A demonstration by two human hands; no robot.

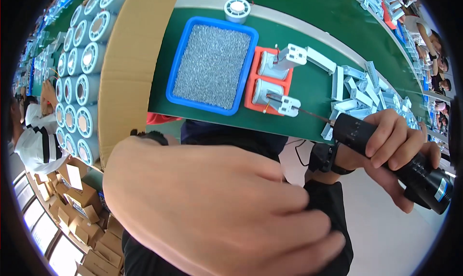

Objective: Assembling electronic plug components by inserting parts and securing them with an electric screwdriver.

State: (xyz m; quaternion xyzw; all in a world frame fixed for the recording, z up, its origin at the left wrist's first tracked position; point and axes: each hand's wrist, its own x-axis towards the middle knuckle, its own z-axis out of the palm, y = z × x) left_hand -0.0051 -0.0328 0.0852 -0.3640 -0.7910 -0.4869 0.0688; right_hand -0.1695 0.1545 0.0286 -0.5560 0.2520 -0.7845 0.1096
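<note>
My right hand point(398, 146) is wrapped around a black electric screwdriver point(354, 131), held slantwise at the right. The screwdriver's thin bit point(313, 115) points left, its tip by a white bracket point(289, 106). That bracket sits at a white cylindrical motor point(266, 91) in a red two-place fixture point(249, 95). In the fixture's far place is another motor point(271, 66) with a white bracket point(293, 55). Very near the camera, my left hand point(217, 194) covers the lower middle, its back showing. Its fingers are bent and slightly blurred, with their tips hidden.
A blue tray point(174, 66) full of small metal screws stands left of the fixture on the green table point(308, 124). Beyond it is a single motor point(237, 10). Many loose brackets point(357, 95) are heaped at right. A cardboard sheet point(130, 59) borders stacked motors point(87, 85) at left.
</note>
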